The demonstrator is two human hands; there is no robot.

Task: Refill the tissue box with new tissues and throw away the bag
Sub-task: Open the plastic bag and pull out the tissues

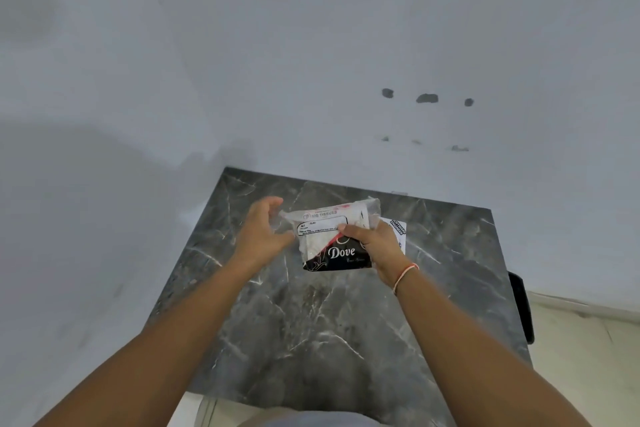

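Our right hand (pixel 375 246) has its fingers (pixel 348 229) pinching the tissue bag (pixel 329 232), left hand (pixel 263 229) released alongside; a hard tear could scatter tissues over the desk (pixel 311 340).

**Item Count: Tabletop and Surroundings**

Hands: two, a left hand (pixel 262 232) and a right hand (pixel 375 243). Tissue packs: one clear plastic pack of tissues (pixel 329 224), labelled "Dove". Tissue boxes: one white box (pixel 398 229), mostly hidden behind the pack. Wrist bands: one orange thread band (pixel 406 274). Tables: one dark marble-pattern table (pixel 311 340). Wall marks: six, three larger grey patches (pixel 427 98) above three fainter scuffs (pixel 460 148). Dark objects at the table's right edge: one (pixel 521 305), kind not discernible.
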